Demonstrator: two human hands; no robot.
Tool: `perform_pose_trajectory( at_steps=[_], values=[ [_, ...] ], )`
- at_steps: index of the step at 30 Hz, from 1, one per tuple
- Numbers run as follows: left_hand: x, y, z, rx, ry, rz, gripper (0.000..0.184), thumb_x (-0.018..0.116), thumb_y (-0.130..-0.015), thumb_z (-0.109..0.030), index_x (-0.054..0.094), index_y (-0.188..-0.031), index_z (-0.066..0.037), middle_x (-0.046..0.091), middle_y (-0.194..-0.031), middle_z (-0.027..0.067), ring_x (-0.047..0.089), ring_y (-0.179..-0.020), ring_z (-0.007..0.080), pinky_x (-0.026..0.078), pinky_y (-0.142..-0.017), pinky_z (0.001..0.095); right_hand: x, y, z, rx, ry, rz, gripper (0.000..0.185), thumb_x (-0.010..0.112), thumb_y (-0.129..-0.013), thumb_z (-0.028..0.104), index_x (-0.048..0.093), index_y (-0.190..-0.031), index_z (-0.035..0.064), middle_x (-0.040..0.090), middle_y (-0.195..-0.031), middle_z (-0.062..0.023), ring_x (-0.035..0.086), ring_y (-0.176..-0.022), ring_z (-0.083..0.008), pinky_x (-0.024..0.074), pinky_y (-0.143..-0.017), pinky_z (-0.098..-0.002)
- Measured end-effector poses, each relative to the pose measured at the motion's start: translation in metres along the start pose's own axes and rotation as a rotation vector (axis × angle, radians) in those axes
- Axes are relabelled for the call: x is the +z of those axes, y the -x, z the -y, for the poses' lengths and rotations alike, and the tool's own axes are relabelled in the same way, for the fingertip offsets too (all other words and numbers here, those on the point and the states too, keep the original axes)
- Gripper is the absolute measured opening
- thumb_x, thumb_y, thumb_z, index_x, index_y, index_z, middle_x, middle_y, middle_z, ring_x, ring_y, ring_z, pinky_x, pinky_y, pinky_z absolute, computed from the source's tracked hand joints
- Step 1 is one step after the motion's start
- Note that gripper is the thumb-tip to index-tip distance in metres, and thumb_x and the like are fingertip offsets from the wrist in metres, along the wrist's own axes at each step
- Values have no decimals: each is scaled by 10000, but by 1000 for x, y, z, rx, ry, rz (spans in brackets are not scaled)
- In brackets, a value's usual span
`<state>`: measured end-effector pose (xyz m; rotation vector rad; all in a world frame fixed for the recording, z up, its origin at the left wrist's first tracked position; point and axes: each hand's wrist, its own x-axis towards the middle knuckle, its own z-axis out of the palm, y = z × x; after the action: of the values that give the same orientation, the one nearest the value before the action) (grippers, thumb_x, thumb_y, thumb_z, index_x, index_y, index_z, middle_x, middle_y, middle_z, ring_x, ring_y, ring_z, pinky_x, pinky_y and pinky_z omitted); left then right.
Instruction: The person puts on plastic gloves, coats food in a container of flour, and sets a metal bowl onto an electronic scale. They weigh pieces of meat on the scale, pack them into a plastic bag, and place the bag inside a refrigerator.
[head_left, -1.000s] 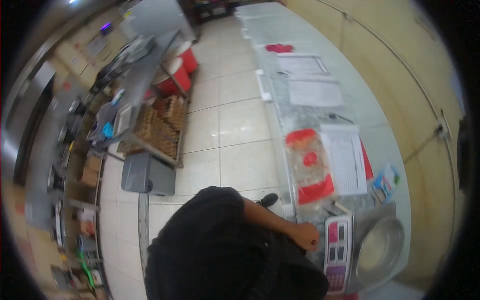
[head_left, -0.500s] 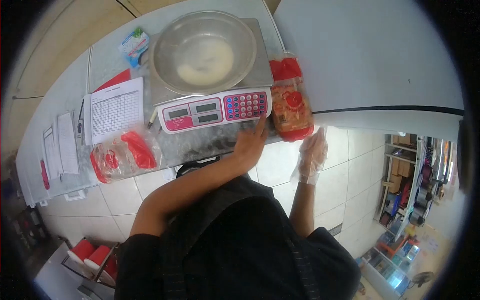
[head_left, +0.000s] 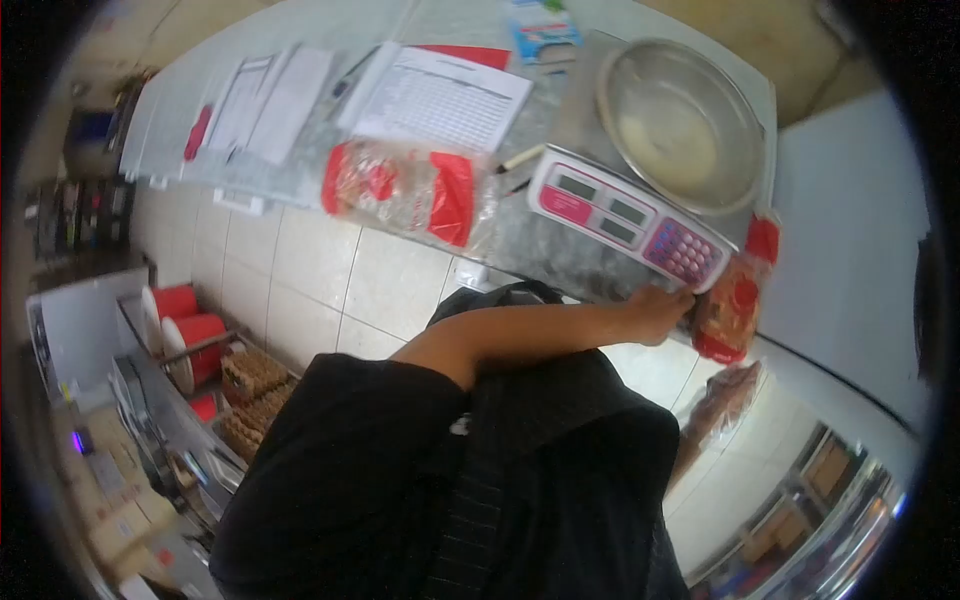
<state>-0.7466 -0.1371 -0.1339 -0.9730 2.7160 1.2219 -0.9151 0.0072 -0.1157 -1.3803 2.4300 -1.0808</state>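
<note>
My bare left hand (head_left: 660, 315) is at the lower right corner of the white and pink scale (head_left: 625, 215), with its fingertips at the keypad's edge. It holds nothing, and its fingers are partly extended. A metal bowl (head_left: 690, 130) with pale contents sits on the scale's plate. Right of the scale lies a red and clear bag of food (head_left: 735, 305). My right hand (head_left: 730, 395), in a clear plastic glove, hangs low just below that bag, over the floor. Its fingers are blurred.
An opened red and clear bag (head_left: 405, 190) lies at the table's front edge, near a printed form (head_left: 445, 100), more papers (head_left: 290, 105) and a blue packet (head_left: 545, 35). Red buckets (head_left: 190, 335) stand lower left. A grey-white surface (head_left: 850, 240) rises at the right.
The view has turned, so the scale and bowl appear further right. My left hand stays by the keypad's corner. My gloved right hand remains low beside the food bag.
</note>
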Motion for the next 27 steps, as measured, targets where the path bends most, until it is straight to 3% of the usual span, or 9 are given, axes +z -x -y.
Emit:
perform_pose_trajectory(
  at_steps=[2, 5, 6, 8, 11, 16, 19, 23, 27],
  values=[
    [-7, 12, 26, 69, 83, -21, 611, 629, -747, -198, 409, -1295, -43, 412, -1350, 180, 594, -964, 361, 477, -804, 469, 9, -8, 42, -72, -38, -18, 518, 449, -931, 357, 445, -1253, -49, 555, -917, -142, 552, -774, -225, 492, -663, -331],
    [-24, 66, 67, 70, 240, -95, 384, 620, -786, -246, 572, -1130, -84, 598, -1093, 146, 588, -981, 329, 463, -836, 447, 28, -26, 151, 518, -526, 293, 413, 455, -891, 417, 587, -770, 44, 428, -528, 5, 450, -504, -121, 346, -477, -248],
    [-42, 97, 83, 43, 315, -88, 327, 612, -797, -234, 601, -1080, -69, 625, -1033, 146, 595, -971, 321, 464, -835, 433, 47, -24, 153, -52, -418, 450, 360, 491, -885, 362, 578, -743, 43, 453, -573, 1, 452, -520, -99, 336, -465, -243],
    [-64, 165, 117, -56, 430, -259, 247, 613, -818, -202, 635, -993, -28, 646, -953, 162, 624, -910, 302, 476, -807, 380, 83, -3, 216, 65, -594, 697, 215, 568, -883, 243, 626, -882, 36, 605, -764, -63, 575, -672, -163, 461, -641, -289],
    [-89, 268, 170, -383, 647, -662, 182, 599, -859, -97, 637, -1012, -5, 667, -929, 68, 600, -866, 115, 476, -745, 271, 166, 11, 276, -649, -504, 981, 277, 530, -887, 191, 579, -1110, 35, 597, -1116, -160, 583, -1015, -297, 444, -891, -363],
    [-118, 384, 252, -662, 608, -1158, 222, 598, -865, -194, 669, -961, -7, 670, -817, 50, 549, -701, 76, 439, -628, 235, 327, 47, 326, -1297, 114, 818, 390, 482, -870, 147, 520, -1237, 22, 504, -1279, -200, 484, -1205, -274, 390, -993, -353],
    [-146, 408, 289, -767, 534, -1191, 269, 607, -854, -236, 669, -982, -7, 679, -851, 88, 572, -706, 103, 448, -639, 247, 383, 57, 335, -1494, 108, 787, 499, 542, -827, 330, 520, -1199, -3, 442, -1338, -195, 330, -1306, -339, 321, -1052, -384],
    [-159, 410, 372, -791, 162, -1144, 334, 614, -827, -294, 669, -1006, -17, 676, -902, 167, 656, -762, 233, 488, -680, 306, 422, 64, 366, -1574, 141, 854, 465, 546, -830, 321, 527, -1173, 6, 469, -1272, -181, 380, -1226, -324, 356, -994, -392],
    [-182, 408, 388, -785, 459, -898, 286, 607, -822, -288, 687, -955, -48, 675, -845, 171, 670, -764, 268, 504, -677, 343, 438, 68, 402, -1547, 101, 903, 432, 550, -833, 311, 534, -1147, 15, 497, -1205, -167, 430, -1145, -309, 391, -937, -400]
  ],
)
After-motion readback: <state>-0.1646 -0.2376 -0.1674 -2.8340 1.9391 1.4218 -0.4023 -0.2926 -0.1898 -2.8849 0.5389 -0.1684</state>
